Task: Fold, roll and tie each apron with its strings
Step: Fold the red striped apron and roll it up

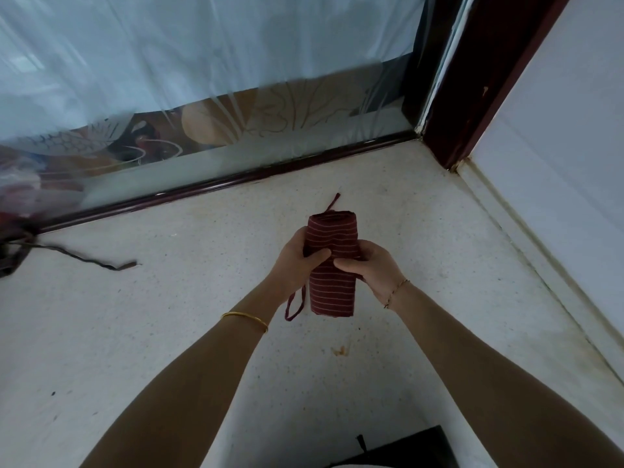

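Observation:
A dark red apron with thin pale stripes, rolled into a tube, is held above the speckled white counter. My left hand grips the roll's middle from the left, thumb across its front. From the right, my right hand holds the same middle, fingers curled round it. One string end sticks out past the roll's far end. A loop of string hangs below my left hand. Whether the string is knotted is hidden by my fingers.
A dark cloth heap with a loose strap lies at the far left. A glass pane with a dark frame borders the counter's back; a white wall rises on the right. A black object sits at the near edge.

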{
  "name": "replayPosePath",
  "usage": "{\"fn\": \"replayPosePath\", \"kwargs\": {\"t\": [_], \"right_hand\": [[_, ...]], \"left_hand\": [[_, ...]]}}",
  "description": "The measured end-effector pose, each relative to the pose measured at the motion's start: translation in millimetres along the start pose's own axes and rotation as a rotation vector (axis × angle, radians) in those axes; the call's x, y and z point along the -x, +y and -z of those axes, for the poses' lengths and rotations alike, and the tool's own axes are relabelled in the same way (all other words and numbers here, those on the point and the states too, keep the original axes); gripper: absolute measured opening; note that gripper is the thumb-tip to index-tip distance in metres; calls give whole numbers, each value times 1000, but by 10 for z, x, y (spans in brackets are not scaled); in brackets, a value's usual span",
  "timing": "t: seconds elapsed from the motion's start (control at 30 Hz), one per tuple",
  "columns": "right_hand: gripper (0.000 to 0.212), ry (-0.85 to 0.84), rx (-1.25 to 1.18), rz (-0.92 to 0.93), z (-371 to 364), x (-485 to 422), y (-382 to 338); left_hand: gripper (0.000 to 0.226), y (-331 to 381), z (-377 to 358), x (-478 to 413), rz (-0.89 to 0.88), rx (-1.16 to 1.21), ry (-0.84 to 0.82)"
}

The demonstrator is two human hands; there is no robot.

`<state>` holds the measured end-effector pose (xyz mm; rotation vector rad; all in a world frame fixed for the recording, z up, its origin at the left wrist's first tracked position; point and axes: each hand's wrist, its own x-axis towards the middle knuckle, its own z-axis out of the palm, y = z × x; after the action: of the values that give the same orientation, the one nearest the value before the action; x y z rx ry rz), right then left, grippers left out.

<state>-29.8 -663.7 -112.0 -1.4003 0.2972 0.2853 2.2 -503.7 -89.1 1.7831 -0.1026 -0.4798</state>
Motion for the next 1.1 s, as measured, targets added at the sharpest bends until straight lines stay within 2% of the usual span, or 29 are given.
{"fn": "replayPosePath", "kwargs": {"t": [0.1,0.17,0.2,0.3,0.4,0.47,0.57,0.67,0.77,0.9,1.0,1.1], "right_hand": [[18,-117,-210,-142,52,30,-29],[14,-58,-344,-235,68,19,-66],[15,-11,-334,-251,58,5,-89],[23,76,-90,-127,54,-71,-154],[47,-39,43,46,91,-133,-241],[43,-113,96,53,112,-162,-291],[20,-77,286,91,146,-179,-344],[17,-32,541,145,241,-178,-281],[21,-52,798,96,276,-127,-167],[34,-95,1220,125,152,-10,-183],[29,-43,1239,214,14,89,-272],[31,-59,1016,241,-169,190,-303]], "left_hand": [[41,-41,104,30,-24,-32,-39],[39,-42,158,54,-36,-21,-96],[38,-32,172,68,-40,-18,-133],[37,3,193,87,-23,-27,-231],[39,36,216,87,-5,-19,-302],[39,70,236,90,20,-2,-335],[41,66,295,77,84,121,-342],[40,30,372,62,158,272,-278],[36,-6,379,40,231,390,-171],[37,-124,345,-55,292,260,91],[34,-181,320,-100,291,215,258],[30,-184,279,-132,277,206,334]]}}
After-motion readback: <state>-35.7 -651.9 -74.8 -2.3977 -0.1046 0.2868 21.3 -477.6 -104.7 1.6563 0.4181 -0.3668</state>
